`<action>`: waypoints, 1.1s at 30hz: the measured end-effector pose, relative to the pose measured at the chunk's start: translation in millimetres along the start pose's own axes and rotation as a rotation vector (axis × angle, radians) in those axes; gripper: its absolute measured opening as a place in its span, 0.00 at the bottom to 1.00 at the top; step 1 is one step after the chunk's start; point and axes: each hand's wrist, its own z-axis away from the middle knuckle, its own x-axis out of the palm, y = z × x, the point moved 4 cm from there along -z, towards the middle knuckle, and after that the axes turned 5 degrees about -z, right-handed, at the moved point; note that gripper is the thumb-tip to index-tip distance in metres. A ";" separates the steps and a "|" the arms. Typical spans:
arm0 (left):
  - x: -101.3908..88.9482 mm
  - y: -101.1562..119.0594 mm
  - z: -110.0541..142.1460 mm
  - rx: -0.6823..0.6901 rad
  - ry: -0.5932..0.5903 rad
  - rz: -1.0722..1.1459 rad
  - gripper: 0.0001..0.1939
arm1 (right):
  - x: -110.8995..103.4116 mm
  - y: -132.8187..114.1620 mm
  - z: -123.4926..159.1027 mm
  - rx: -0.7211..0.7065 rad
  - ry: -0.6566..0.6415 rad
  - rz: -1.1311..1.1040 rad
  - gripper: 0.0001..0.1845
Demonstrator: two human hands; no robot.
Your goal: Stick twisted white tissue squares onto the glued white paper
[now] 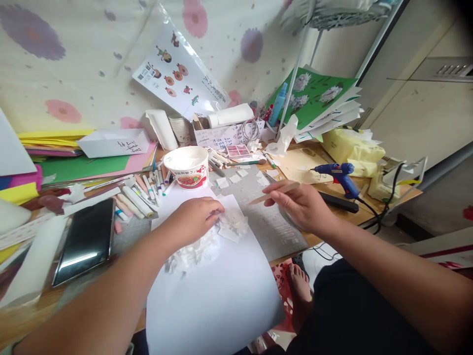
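My feed's pretty bright, light soft, shadows faint. The tablet [86, 241] catches a white glare streak, and the poster [181, 93] shines too. White scraps [194, 254] look washed out and mushy. Wide lens stretches the arms [111, 266] edgeward; top right corner goes black.

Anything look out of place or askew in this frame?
Mildly: the white sheet droops off the table instead of lying flat, and paper scraps lie loose on the grey mat. No spill shows.
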 end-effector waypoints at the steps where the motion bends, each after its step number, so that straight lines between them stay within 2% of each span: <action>1: 0.8 0.6 -0.3 0.001 -0.001 0.000 0.15 | 1.6 -4.8 -5.0 0.005 -0.012 -0.063 0.18; 5: 3.9 1.4 -1.1 -0.005 -0.013 -0.006 0.15 | 16.2 -15.5 -21.3 -0.011 -0.104 -0.153 0.17; 8: 5.9 0.2 -0.9 -0.009 -0.028 -0.009 0.15 | 29.7 -14.8 -28.3 -0.020 -0.180 -0.106 0.15; 11: 7.2 -1.0 -1.0 -0.018 -0.033 -0.017 0.16 | 37.7 -10.0 -33.9 -0.014 -0.191 -0.040 0.14; 19: 11.0 -2.2 -1.9 -0.027 -0.074 0.020 0.15 | 49.6 2.4 -44.7 0.066 -0.268 -0.023 0.16; 30: 18.3 -6.5 -0.6 -0.016 -0.068 0.065 0.16 | 55.5 3.1 -47.4 0.054 -0.293 -0.033 0.15; 33: 16.4 -5.8 -1.5 -0.018 -0.080 0.072 0.17 | 54.9 6.4 -46.9 0.108 -0.289 -0.062 0.14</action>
